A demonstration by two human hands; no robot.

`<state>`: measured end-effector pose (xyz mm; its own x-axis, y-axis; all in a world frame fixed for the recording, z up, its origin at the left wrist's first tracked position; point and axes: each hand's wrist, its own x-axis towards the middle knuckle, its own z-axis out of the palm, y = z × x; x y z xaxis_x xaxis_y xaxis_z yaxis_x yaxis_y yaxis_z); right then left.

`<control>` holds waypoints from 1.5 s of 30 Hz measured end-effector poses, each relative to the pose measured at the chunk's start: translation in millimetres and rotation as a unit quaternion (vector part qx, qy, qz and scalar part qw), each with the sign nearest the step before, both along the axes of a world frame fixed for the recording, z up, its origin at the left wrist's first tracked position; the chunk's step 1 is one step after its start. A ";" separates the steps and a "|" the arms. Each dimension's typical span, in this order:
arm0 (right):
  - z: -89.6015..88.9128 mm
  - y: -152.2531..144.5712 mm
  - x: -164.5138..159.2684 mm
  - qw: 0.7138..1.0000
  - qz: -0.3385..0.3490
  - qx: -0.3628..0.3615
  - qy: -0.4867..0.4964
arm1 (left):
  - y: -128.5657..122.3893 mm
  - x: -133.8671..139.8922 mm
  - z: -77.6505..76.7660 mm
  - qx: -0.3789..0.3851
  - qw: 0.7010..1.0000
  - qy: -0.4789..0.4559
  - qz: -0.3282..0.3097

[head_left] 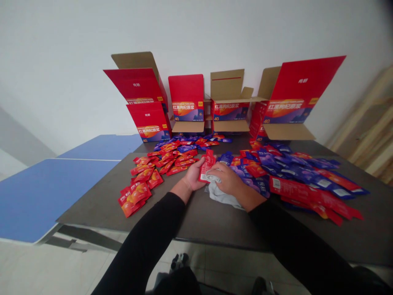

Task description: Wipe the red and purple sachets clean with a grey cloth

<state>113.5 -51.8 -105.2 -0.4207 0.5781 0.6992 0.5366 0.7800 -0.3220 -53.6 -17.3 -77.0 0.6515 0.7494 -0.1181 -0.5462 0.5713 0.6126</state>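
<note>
Left of centre in the frame: loose red sachets (136, 191) on the dark grey tabletop (101, 207). At frame centre, holds a red foil sachet (208, 164) in the left hand (193, 177), closed on its left side. Looks light, soft and slick, probably liquid-filled; likely best taken flat by the sealed edges, without hard squeezing. Just right, bunches a pale grey cloth (222, 196) in the right hand (229, 178), at the sachet's lower right edge. Right of frame: heaped blue and red sachets (276, 166).

Dark grey, flat surface (211, 227). Red printed cardboard boxes (188, 110) along far edge; flat glossy red pouches (139, 192) spread left; mixed red-and-blue pouch heap (284, 166) right.
</note>
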 end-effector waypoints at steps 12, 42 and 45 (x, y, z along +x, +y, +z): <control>-6.2 14.8 9.5 0.978 -0.164 -0.022 0.128 | -3.7 -3.5 -6.8 -0.001 0.994 0.082 -0.068; 1.1 5.9 10.5 0.992 -0.068 0.045 0.101 | 9.5 -2.8 4.3 -0.041 0.984 0.009 0.172; 0.3 2.5 5.7 0.999 0.027 0.026 0.023 | 7.4 -0.1 2.5 -0.034 0.990 0.009 0.137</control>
